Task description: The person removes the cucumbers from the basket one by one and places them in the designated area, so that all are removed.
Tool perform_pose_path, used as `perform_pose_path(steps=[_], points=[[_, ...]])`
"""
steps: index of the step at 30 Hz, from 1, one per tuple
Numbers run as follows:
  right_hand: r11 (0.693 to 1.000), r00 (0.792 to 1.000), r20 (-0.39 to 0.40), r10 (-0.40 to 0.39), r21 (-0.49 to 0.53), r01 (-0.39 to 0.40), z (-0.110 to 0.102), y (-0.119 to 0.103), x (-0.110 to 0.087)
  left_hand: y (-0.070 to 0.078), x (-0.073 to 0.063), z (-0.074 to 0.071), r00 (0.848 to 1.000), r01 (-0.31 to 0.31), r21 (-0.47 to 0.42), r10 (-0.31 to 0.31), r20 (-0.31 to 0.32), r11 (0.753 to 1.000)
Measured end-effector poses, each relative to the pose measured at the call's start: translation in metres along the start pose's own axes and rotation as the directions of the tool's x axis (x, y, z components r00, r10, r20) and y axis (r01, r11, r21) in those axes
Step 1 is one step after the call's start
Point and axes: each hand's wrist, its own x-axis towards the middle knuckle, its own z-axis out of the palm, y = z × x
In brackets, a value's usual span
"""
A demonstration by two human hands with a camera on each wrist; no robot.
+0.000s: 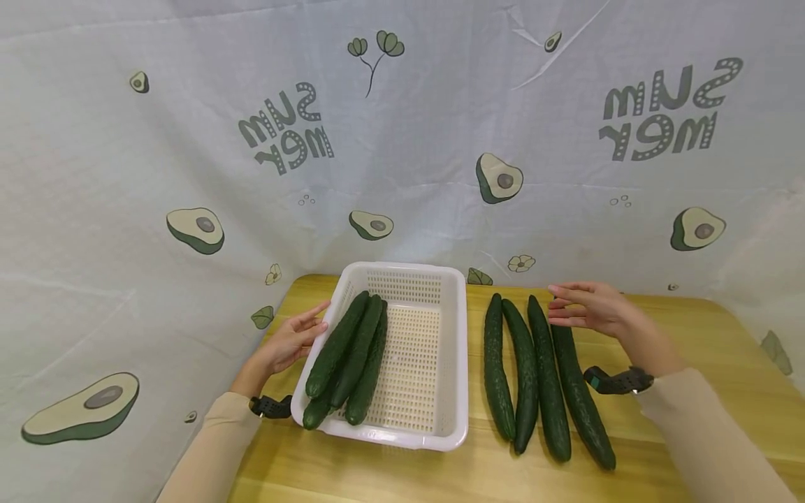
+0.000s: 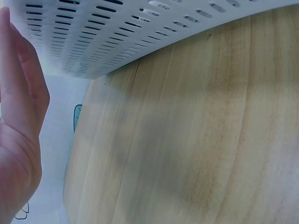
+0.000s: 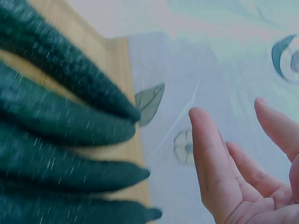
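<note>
A white perforated plastic basket (image 1: 455, 349) stands on the table, with several cucumbers (image 1: 365, 356) lying lengthwise along its left side. My left hand (image 1: 295, 342) is at the basket's left wall, fingers extended; in the left wrist view the hand (image 2: 18, 107) appears beside the slotted wall, and contact is hard to make out. Right of the basket, several more cucumbers (image 1: 542, 377) lie side by side. Over the far end of the rightmost cucumber (image 1: 581, 398) hovers my right hand (image 1: 591, 307). Its fingers and thumb are spread apart, holding nothing, as the right wrist view also shows.
The wooden table (image 1: 679, 335) ends at the back against a hanging pale cloth (image 1: 428, 140) printed with avocados. That cloth also runs along the left side. Dark bands circle both wrists.
</note>
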Motion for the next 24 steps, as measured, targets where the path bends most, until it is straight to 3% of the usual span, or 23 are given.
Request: perform_pose_path(steps=[11, 24], points=[[0.998, 0.998, 0.027, -0.048, -0.029, 0.049, 0.051, -0.033, 0.024, 0.0, 0.0, 0.001, 1.0, 0.0, -0.001, 0.0, -0.01, 1.0], [0.999, 0.995, 0.099, -0.028, 0.037, 0.024, 0.127, -0.041, 0.06, 0.0, -0.001, 0.003, 1.0, 0.001, 0.011, 0.0, -0.027, 1.0]])
